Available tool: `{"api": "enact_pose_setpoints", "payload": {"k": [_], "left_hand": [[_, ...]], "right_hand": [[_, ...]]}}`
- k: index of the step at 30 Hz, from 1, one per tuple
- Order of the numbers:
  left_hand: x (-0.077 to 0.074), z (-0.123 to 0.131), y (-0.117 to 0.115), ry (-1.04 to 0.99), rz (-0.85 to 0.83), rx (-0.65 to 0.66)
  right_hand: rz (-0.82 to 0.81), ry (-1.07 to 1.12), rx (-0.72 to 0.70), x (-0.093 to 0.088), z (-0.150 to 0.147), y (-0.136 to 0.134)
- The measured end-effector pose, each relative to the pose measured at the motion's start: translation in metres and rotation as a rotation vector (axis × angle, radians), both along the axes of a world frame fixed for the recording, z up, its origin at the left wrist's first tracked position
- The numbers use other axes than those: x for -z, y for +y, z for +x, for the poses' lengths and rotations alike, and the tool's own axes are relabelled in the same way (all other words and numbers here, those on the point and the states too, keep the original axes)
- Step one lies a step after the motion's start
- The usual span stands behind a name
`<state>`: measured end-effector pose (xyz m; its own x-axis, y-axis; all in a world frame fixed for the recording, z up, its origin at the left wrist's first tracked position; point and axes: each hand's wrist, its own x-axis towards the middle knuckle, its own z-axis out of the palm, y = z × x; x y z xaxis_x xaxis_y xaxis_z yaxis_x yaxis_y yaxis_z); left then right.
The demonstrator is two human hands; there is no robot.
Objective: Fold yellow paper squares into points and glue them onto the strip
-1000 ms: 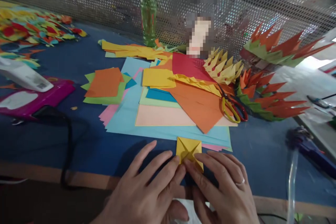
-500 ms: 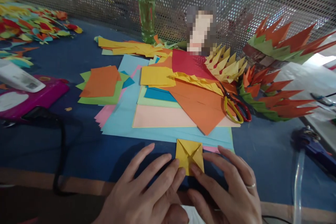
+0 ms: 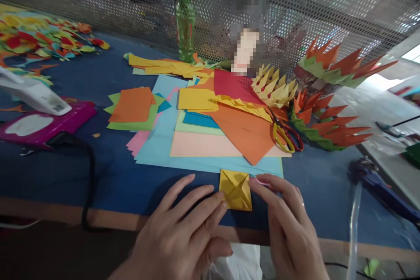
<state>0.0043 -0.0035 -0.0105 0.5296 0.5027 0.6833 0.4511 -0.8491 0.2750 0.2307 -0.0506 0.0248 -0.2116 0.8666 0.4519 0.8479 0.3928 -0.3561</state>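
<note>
"Resting your left hand (image 3: 183,226) like that, what does it hold?"

"Nothing gripped. Its fingers are spread, two tips on the left edge of the yellow folded square (image 3: 236,190). My right hand (image 3: 292,221) has its fingers close together by the square's far corner on the right; whether it pinches, I can't tell."

"What could go wrong?"

"The flaps could spring up if my left fingertips lift while the creases are soft. A harder push from one side could skew the square or slide it over the blue table (image 3: 114,188)."

"Where is it, exactly?"

"Between my hands, just right of my left fingertips. The light-blue sheet (image 3: 197,163) lies just beyond the square, the scissors (image 3: 276,128) farther beyond and to its right."
</note>
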Motion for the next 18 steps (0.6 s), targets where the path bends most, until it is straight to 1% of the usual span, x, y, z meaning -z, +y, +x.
{"api": "enact_pose_setpoints", "payload": {"k": [4,8,11,14,18], "left_hand": [[0.001,-0.002,-0.001,0.005,-0.044,0.007],[-0.002,-0.005,-0.001,0.065,-0.058,0.028],[-0.003,-0.005,0.0,0.073,-0.049,0.038],[-0.002,-0.003,-0.001,0.042,-0.033,0.027],[-0.001,-0.001,-0.002,0.05,-0.026,0.024]], "right_hand": [[-0.002,-0.11,-0.033,-0.003,-0.006,0.016],[-0.032,-0.148,-0.008,-0.006,-0.008,0.028],[-0.065,-0.152,0.023,-0.007,-0.006,0.031],[-0.06,-0.161,0.051,-0.006,-0.003,0.031],[-0.077,-0.153,0.042,-0.006,-0.001,0.027]]}}
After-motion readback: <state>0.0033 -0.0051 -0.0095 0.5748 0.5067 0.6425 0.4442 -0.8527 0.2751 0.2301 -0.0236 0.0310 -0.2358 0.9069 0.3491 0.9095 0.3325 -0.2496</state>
